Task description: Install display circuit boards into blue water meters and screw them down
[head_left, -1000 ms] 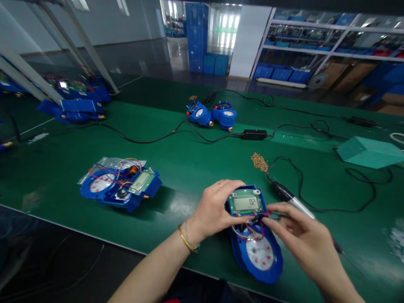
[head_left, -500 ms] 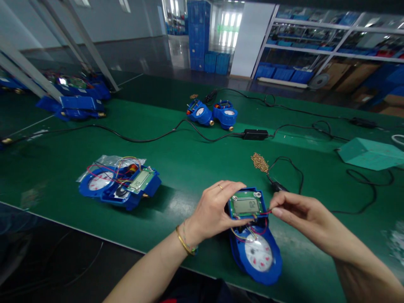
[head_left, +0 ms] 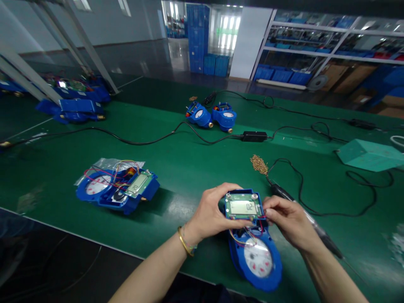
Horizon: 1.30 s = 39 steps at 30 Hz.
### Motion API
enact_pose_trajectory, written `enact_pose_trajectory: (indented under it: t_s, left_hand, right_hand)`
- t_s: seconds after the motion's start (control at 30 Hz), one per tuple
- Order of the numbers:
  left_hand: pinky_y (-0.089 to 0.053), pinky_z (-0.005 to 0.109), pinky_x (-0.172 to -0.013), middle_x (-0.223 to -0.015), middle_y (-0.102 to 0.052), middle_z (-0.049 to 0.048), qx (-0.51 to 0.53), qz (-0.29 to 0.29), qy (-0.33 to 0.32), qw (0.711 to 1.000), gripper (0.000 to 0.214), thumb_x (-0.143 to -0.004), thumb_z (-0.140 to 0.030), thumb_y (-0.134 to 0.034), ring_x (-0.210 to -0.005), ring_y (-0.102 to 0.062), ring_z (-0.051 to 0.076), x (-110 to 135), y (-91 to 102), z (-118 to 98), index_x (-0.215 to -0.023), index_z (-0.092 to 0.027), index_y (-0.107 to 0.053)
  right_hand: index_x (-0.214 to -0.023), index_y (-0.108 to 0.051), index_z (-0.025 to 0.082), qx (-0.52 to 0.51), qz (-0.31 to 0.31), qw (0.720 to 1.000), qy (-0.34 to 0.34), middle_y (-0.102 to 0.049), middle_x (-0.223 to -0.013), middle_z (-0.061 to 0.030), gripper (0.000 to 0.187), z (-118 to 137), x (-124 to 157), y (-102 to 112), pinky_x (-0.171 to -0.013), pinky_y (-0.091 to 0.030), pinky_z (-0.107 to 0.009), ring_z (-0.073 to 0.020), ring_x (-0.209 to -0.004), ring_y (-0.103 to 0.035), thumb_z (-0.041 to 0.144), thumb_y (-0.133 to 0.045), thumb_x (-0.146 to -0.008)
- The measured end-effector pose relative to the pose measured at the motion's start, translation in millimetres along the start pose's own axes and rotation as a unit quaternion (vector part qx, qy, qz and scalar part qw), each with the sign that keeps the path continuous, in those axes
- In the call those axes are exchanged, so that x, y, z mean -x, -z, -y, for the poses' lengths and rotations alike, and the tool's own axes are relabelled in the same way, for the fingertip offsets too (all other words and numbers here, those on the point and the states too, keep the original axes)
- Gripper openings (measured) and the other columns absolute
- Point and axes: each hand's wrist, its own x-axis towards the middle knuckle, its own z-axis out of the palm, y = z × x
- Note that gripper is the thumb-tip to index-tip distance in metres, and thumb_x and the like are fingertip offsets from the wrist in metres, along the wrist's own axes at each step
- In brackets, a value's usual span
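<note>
A blue water meter (head_left: 274, 269) lies near the table's front edge, its round dial facing up. At its far end a green circuit board (head_left: 242, 197) with a lit display sits in the blue housing. My left hand (head_left: 208, 214) is closed around that housing, thumb along the near side and fingers over the far side. At the housing's right edge, the fingertips of my right hand (head_left: 292, 221) pinch thin red and black wires (head_left: 264, 213), mostly hidden by the fingers. More coloured wires (head_left: 241, 242) run between board and dial.
A second open meter (head_left: 94, 185) with loose wires lies at left on a plastic bag. An electric screwdriver (head_left: 330, 244) lies beyond my right hand, near a pile of brass screws (head_left: 259, 164). Two meters (head_left: 225, 120), a black cable box (head_left: 254, 136) and a green box (head_left: 369, 155) stand farther back.
My right hand has moved left, in against the housing's right edge, with the wires. The housing is tipped slightly differently in my left hand. More of the screwdriver shows.
</note>
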Motion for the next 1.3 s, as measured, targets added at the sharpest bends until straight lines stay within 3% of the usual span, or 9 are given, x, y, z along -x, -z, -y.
enact_pose_trajectory:
  t_s: [0.2,0.37,0.6,0.73,0.83,0.97,1.07,1.17,1.3]
  left_hand:
    - [-0.054,0.028,-0.083,-0.101,-0.073,0.0048,0.031,0.0,0.039,0.999,0.059,-0.058,-0.036,-0.091,-0.091,-0.069,0.02,0,-3.8,4,-0.108,-0.018,-0.066]
    - [-0.054,0.028,-0.082,-0.101,-0.073,0.0056,0.052,0.0,0.058,0.997,0.061,-0.056,-0.037,-0.092,-0.091,-0.069,0.021,1,-4.0,6,-0.108,-0.018,-0.067]
    - [-0.053,0.028,-0.082,-0.101,-0.072,0.0046,0.065,-0.006,0.059,0.996,0.059,-0.057,-0.034,-0.091,-0.091,-0.068,0.02,1,-5.1,8,-0.109,-0.019,-0.067]
    - [-0.053,0.028,-0.082,-0.101,-0.072,0.0047,0.071,-0.008,0.069,0.995,0.059,-0.057,-0.034,-0.091,-0.091,-0.068,0.02,2,-7.8,7,-0.108,-0.019,-0.067]
    - [-0.053,0.028,-0.081,-0.1,-0.072,0.0044,0.091,-0.006,0.078,0.993,0.06,-0.056,-0.032,-0.092,-0.089,-0.067,0.02,3,-11.3,6,-0.108,-0.018,-0.066]
    - [-0.053,0.027,-0.081,-0.099,-0.071,0.0038,0.114,-0.012,0.087,0.99,0.06,-0.056,-0.03,-0.092,-0.089,-0.067,0.019,4,-15.8,6,-0.108,-0.018,-0.065]
    - [-0.053,0.027,-0.083,-0.099,-0.071,0.0035,0.129,-0.025,0.096,0.987,0.059,-0.056,-0.029,-0.092,-0.091,-0.067,0.019,4,-18.3,6,-0.107,-0.018,-0.065]
    - [-0.053,0.028,-0.082,-0.097,-0.072,0.003,0.141,-0.039,0.104,0.984,0.059,-0.054,-0.027,-0.092,-0.089,-0.067,0.019,4,-20.3,7,-0.106,-0.018,-0.064]
    - [-0.053,0.027,-0.08,-0.095,-0.071,0.0024,0.145,-0.051,0.113,0.982,0.059,-0.054,-0.025,-0.092,-0.086,-0.067,0.018,5,-22.6,9,-0.106,-0.018,-0.064]
  right_hand:
    - [-0.068,-0.071,0.018,0.056,-0.004,0.997,0.045,-0.063,-0.063,-0.0047,0.034,11,4,-11,-0.053,-0.046,-0.027,-0.016,-0.056,-0.057,0.048,-0.071,-0.084]
    - [-0.065,-0.074,0.02,0.132,-0.011,0.986,0.102,-0.059,-0.075,-0.0061,0.037,23,1,-12,-0.062,-0.046,-0.029,-0.019,-0.073,-0.057,0.052,-0.07,-0.083]
    - [-0.065,-0.074,0.017,0.023,0.038,0.992,-0.115,-0.064,-0.057,-0.0036,0.035,30,0,-14,-0.05,-0.041,-0.024,-0.0137,-0.052,-0.054,0.051,-0.076,-0.07]
    - [-0.068,-0.075,0.016,0.03,0.021,0.992,-0.122,-0.067,-0.059,-0.0038,0.032,30,3,-21,-0.045,-0.038,-0.021,-0.0132,-0.05,-0.053,0.048,-0.076,-0.069]
    - [-0.072,-0.075,0.016,0.061,0.017,0.996,-0.067,-0.067,-0.06,-0.0022,0.031,27,10,-25,-0.049,-0.043,-0.022,-0.0134,-0.051,-0.054,0.047,-0.071,-0.077]
    - [-0.076,-0.074,0.017,0.169,0.034,0.983,0.063,-0.069,-0.066,-0.0024,0.034,18,21,-24,-0.055,-0.046,-0.024,-0.0153,-0.058,-0.061,0.041,-0.056,-0.094]
    - [-0.096,-0.073,0.018,0.239,0.027,0.952,0.188,-0.075,-0.087,-0.0058,0.034,8,28,-21,-0.068,-0.054,-0.026,-0.0192,-0.075,-0.07,0.05,-0.06,-0.092]
    - [-0.116,-0.065,0.017,0.298,-0.009,0.905,0.305,-0.074,-0.102,-0.0112,0.06,-1,31,-22,-0.079,-0.058,-0.03,-0.024,-0.09,-0.072,0.063,-0.071,-0.079]
    - [-0.118,-0.061,0.016,0.321,-0.04,0.879,0.351,-0.074,-0.1,-0.0123,0.049,-5,30,-26,-0.079,-0.059,-0.029,-0.0221,-0.088,-0.073,0.053,-0.067,-0.087]
